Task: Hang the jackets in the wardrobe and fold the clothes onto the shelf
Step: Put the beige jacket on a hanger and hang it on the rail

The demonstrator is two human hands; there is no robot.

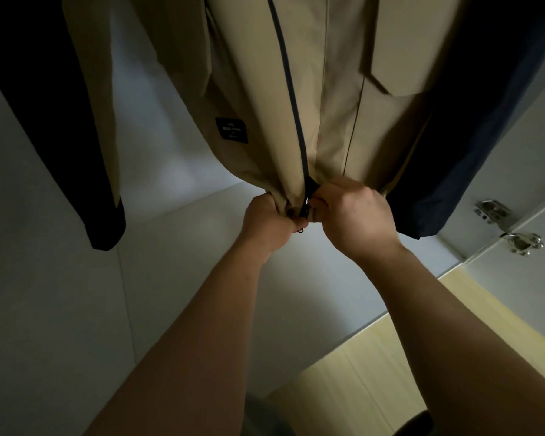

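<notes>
Both hands busy: left hand (pixel 266 220) bunches the tan jacket (pixel 296 89) hem, right hand (pixel 353 212) pinches the zipper (pixel 305 209); probably zipping up next, needs the hem held taut.

Metal door hinge (pixel 505 226), pale wood floor (pixel 375 372)

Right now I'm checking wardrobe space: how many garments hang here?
3: a black one at left, the tan jacket in the middle with both hands at its hem, a navy one at right. More may hang out of frame.

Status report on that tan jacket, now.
Left hand and right hand both grip the tan jacket hem at the zipper. Jacket hanging between dark garment and navy garment. Nothing obstructing.
</notes>
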